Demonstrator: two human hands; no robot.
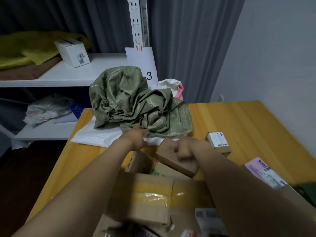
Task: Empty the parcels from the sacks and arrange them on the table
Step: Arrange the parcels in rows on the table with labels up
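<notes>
Now right grip [185, 151] clamped on small brown box [172, 159], near side of green sack [136, 103]. Left grip [138, 138] at sack edge; apart or together, cannot tell.

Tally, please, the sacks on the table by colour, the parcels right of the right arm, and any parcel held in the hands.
Green sack: 1
White sack: 1
Parcels on the right side: 2 (labelled box, lilac parcel)
Parcel held, right hand: 1 (brown box)
Total: 5
</notes>
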